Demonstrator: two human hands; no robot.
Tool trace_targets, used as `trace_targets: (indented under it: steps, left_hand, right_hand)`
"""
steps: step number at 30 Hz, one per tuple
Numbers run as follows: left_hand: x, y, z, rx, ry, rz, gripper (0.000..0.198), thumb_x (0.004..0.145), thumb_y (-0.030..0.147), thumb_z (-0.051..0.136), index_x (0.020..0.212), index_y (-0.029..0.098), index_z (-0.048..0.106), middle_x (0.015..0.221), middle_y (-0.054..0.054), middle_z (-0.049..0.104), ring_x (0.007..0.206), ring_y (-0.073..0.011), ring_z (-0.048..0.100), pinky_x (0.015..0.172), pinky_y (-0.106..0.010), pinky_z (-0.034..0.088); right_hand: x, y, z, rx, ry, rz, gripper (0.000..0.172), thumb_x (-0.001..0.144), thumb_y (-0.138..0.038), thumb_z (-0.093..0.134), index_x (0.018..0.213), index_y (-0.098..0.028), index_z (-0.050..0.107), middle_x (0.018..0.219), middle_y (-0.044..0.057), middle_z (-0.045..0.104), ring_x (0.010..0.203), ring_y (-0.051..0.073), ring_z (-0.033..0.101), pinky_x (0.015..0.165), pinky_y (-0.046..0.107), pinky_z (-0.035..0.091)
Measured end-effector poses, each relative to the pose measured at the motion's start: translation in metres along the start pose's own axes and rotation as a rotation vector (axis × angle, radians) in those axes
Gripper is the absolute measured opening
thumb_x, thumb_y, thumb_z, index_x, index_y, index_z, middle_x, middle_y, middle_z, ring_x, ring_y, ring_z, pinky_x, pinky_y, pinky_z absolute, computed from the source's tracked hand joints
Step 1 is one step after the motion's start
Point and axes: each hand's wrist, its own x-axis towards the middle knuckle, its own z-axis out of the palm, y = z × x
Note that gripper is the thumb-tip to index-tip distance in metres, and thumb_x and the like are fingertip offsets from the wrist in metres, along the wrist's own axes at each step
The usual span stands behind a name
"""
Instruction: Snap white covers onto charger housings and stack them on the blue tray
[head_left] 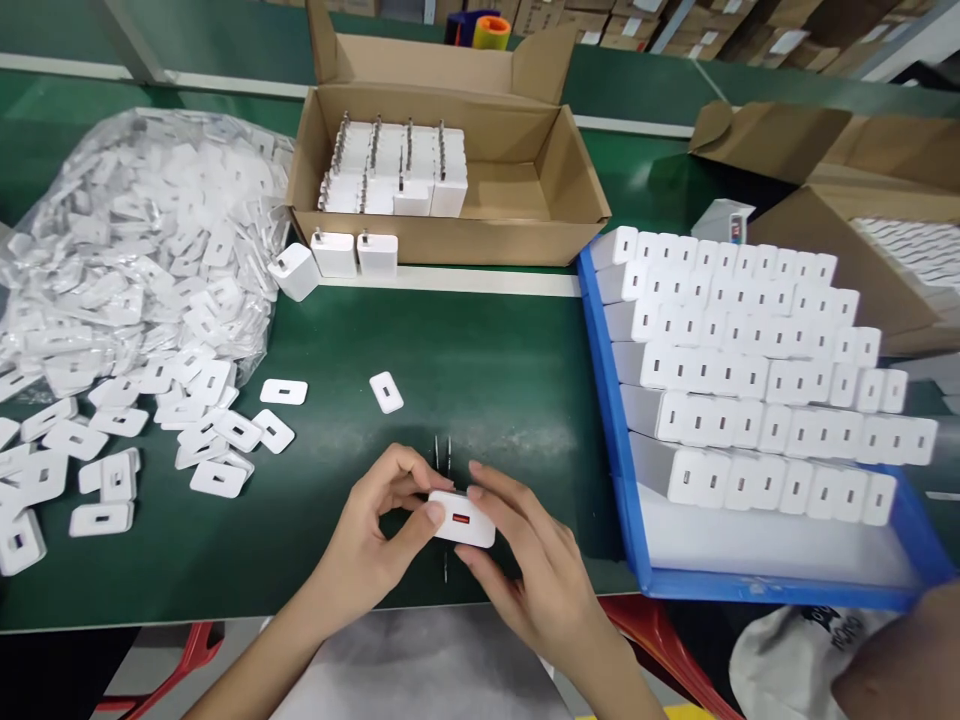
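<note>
1. Holding one white charger block (459, 518) between both hands, just above the near side of the green table (495, 370). Head view, the only one.
2. Left hand (375, 535): closed on the block's left end, thumb on the slotted face, fingers partly hidden behind.
3. Right hand (534, 560): fingertips along the upper edge at the right end, thumb at the lower edge. Both hands clamped on the same block; how firmly, I cannot tell.
4. Key relation: block lies between my hands, long axis running left to right, right end dipping slightly. Slotted face turned up toward me, red inside the slot. Neither hand clearly nearer; each has one end.
5. Beneath the block: a thin metal tool (449, 452), mostly covered, type not determined.
6. Single slotted plate (386, 392): flat on the table beyond my left hand, which is the nearer one. Its long axis slants from far left to near right.
7. Left: loose plates (217, 430) in front of a clear bag (262, 320) full of more.
8. Right: blue tray (765, 583) with rows of blocks (750, 375), on my right hand's side.
</note>
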Motion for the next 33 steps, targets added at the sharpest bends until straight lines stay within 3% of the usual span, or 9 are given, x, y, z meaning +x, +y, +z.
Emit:
trace_targets:
  steps: [5,9,17,22,33]
  left_hand:
    - [0.005,-0.005,0.005,-0.017,-0.11,-0.034,0.022,0.091,0.036,0.061,0.079,0.022,0.05,0.076,0.003,0.056,0.071,-0.0128,0.055,0.067,-0.023,0.044]
    - [0.008,-0.013,0.006,-0.129,-0.103,-0.126,0.025,0.09,0.041,0.062,0.079,0.021,0.051,0.071,0.005,0.055,0.065,-0.0109,0.05,0.061,-0.021,0.04]
    - [0.01,-0.017,0.006,-0.124,-0.087,-0.134,0.031,0.085,0.044,0.067,0.073,0.019,0.053,0.076,0.002,0.058,0.069,-0.0133,0.053,0.062,-0.023,0.043]
    - [0.007,-0.019,0.004,-0.084,-0.028,-0.056,0.031,0.086,0.041,0.068,0.071,0.02,0.05,0.078,0.002,0.058,0.072,-0.0132,0.056,0.066,-0.023,0.045]
    - [0.005,-0.021,0.003,-0.048,0.005,-0.015,0.027,0.089,0.035,0.066,0.072,0.02,0.051,0.077,0.002,0.059,0.069,-0.0121,0.057,0.063,-0.021,0.045]
  right_hand:
    - [0.005,-0.007,-0.008,-0.122,-0.038,-0.149,0.017,0.096,-0.009,0.05,0.108,-0.016,0.061,0.104,0.012,0.068,0.089,0.019,0.065,0.068,0.028,0.057]
    - [0.005,-0.007,-0.003,-0.096,-0.01,-0.164,0.016,0.095,-0.006,0.05,0.099,-0.013,0.064,0.102,0.013,0.068,0.079,0.016,0.059,0.066,0.027,0.056]
    - [-0.002,-0.012,0.004,0.008,0.056,-0.117,0.014,0.093,-0.005,0.054,0.098,-0.013,0.064,0.102,0.013,0.07,0.083,0.017,0.062,0.069,0.03,0.058]
    - [0.0,-0.013,-0.006,-0.118,-0.017,-0.107,0.012,0.091,-0.012,0.062,0.102,-0.014,0.065,0.106,0.013,0.068,0.097,0.023,0.064,0.08,0.036,0.059]
    - [0.001,-0.009,0.001,-0.119,-0.056,-0.151,0.021,0.095,-0.004,0.047,0.102,-0.015,0.063,0.098,0.012,0.067,0.087,0.018,0.061,0.071,0.031,0.058]
